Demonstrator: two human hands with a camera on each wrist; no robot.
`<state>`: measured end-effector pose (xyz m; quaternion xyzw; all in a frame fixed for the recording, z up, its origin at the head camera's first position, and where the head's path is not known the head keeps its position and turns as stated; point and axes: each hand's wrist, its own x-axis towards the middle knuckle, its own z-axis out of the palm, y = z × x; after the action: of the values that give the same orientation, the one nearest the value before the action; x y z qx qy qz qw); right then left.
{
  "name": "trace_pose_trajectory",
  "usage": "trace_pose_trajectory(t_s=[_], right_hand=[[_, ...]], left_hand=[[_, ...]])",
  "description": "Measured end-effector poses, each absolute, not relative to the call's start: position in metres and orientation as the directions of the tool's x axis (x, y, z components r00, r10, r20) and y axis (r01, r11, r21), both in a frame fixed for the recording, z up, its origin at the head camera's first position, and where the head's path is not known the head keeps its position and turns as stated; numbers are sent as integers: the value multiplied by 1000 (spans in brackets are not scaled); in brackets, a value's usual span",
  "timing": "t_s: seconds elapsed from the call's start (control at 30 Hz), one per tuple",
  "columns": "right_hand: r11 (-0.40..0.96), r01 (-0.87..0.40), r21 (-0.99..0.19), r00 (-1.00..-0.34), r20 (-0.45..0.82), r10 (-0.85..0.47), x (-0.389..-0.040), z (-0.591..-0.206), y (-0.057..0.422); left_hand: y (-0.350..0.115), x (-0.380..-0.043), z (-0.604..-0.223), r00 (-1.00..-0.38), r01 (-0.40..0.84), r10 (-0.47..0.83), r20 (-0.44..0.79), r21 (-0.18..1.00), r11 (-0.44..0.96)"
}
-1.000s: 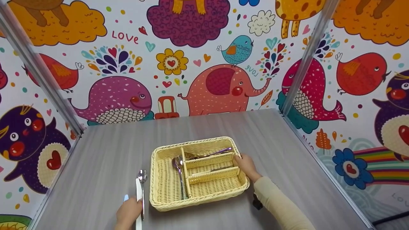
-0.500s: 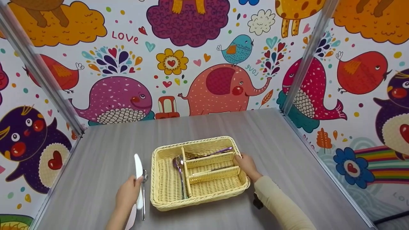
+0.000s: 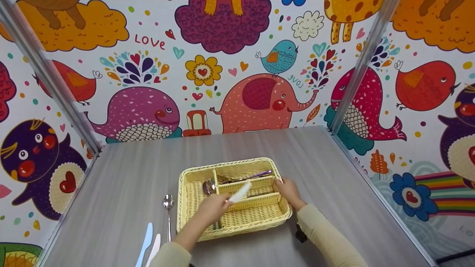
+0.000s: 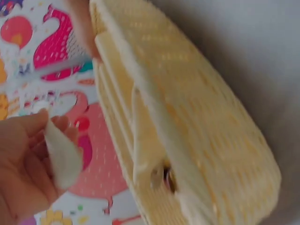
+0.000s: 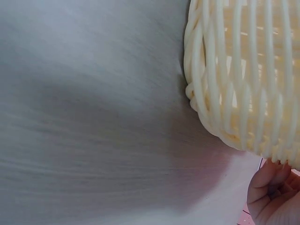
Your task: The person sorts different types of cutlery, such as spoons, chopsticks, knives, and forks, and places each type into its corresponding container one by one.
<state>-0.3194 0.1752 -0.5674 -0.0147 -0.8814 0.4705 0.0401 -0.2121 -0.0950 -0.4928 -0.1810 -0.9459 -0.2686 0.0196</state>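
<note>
My left hand (image 3: 212, 208) grips a white table knife (image 3: 241, 193) above the dividers of a wicker cutlery basket (image 3: 191, 202). In the left wrist view, the fingers of that hand (image 4: 23, 164) curl around the knife (image 4: 63, 157), beside the basket's wall. My right hand (image 3: 288, 193) pinches the basket's right rim, with the thumb on the inside. A spoon (image 3: 210, 185) lies in the left compartment, partly covered by my left arm. The back compartment bears a purple-handled utensil (image 3: 264, 173) whose other end is hard to make out.
Left of the basket, a silver spoon (image 3: 168, 202) lies on the grey table (image 3: 122, 185). Nearer me are a light blue knife (image 3: 146, 241) and a pale pink knife (image 3: 155, 246). Patterned walls (image 3: 200, 29) enclose the table at the back and sides.
My left hand has lifted the white knife from beside the silver spoon and carried it right, over the basket. The blue and pink knives now show. My right hand stays on the rim.
</note>
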Motion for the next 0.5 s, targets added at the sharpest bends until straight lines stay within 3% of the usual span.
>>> trace_pose_trajectory(t_s=[0.17,0.4,0.5], right_hand=[[582,-4,-813,-997,51,65,-319,-568,175],[583,-3,-812,-996,55,73,-320,-569,176],[585,-6,-811,-995,61,73,-320,-569,176]], left_hand=[[-66,-218,-508,-880,471,462,108,320,822],[-41,-228,-530,-850,511,527,13,272,816],[-33,-231,-535,-819,559,573,-17,200,805]])
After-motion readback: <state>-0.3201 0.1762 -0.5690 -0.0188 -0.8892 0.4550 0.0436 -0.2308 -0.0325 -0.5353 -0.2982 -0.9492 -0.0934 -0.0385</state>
